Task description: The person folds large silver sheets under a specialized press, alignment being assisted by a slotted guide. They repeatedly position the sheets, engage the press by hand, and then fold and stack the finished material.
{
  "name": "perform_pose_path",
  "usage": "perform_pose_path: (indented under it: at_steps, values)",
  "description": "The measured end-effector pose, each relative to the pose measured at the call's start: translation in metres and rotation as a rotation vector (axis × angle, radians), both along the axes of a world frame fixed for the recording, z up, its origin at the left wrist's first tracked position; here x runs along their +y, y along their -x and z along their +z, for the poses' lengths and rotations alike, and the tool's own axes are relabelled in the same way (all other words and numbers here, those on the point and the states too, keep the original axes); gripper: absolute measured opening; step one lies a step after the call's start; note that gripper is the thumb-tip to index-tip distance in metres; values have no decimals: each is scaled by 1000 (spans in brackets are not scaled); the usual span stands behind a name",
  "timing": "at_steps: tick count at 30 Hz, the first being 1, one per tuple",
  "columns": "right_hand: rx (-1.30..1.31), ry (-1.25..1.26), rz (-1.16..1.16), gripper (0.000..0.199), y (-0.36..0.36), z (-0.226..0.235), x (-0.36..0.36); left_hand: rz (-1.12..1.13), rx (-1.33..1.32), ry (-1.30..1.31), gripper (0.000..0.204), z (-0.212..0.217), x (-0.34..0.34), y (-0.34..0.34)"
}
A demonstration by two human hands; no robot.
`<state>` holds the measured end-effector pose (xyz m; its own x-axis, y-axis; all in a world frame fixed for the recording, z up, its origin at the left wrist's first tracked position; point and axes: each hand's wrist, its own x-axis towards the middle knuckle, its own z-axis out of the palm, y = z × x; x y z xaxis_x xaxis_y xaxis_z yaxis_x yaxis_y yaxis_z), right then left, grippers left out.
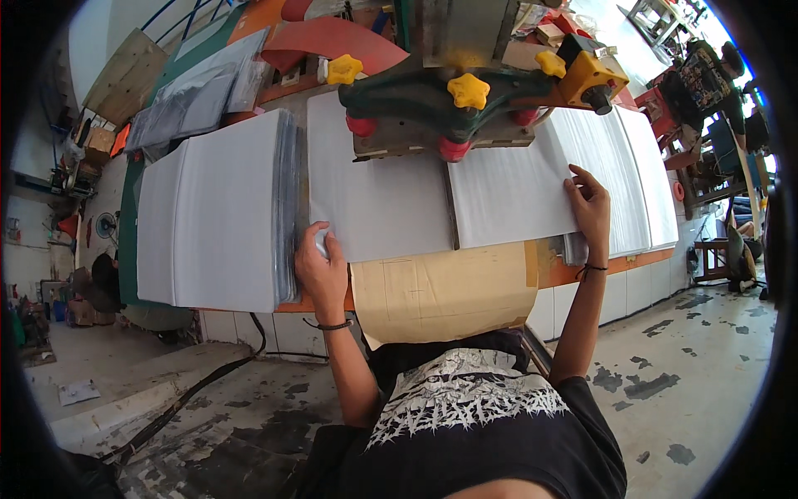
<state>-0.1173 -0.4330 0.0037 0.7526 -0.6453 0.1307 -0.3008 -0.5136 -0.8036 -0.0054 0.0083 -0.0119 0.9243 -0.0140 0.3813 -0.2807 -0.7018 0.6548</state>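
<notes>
A white sheet with a fold or dark slit (453, 208) down its middle lies open under the press head. My left hand (322, 270) is at the near left corner of its left half (382, 208), thumb and fingers closed around the edge. On the other side, my right hand (588, 208) has its thumb and bent fingers at the right edge of the right half (511, 200). Above the sheet hangs a dark green machine head (490, 116) with yellow star knobs (468, 91) and red round parts; it hides the sheet's far middle.
A tall stack of white sheets in clear plastic (224, 216) stands left of my left hand. Another white stack (619, 183) is at the right. Tan board (445, 291) with pencil lines hangs over the near edge. A yellow control box (592, 79) sits beside the head. Plastic-wrapped bundles (187, 104) lie far left.
</notes>
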Motion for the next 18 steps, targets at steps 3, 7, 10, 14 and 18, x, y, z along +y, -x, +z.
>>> perform_pose_path:
  at_steps: [3,7,10,14,18]
  values:
    - [1,2,0,34,0,2,2,11,28,-11,18,1,1,1]
    - [-1,3,-1,34,2,-3,-3,9,61,-14,19,2,0,2]
    - [-12,-7,6,34,2,-5,-5,6,45,-24,20,1,1,2]
    - [-4,-38,15,35,0,2,2,-5,0,-27,20,-2,3,0]
    - [-4,1,9,34,0,-1,-2,-3,45,7,19,2,0,1]
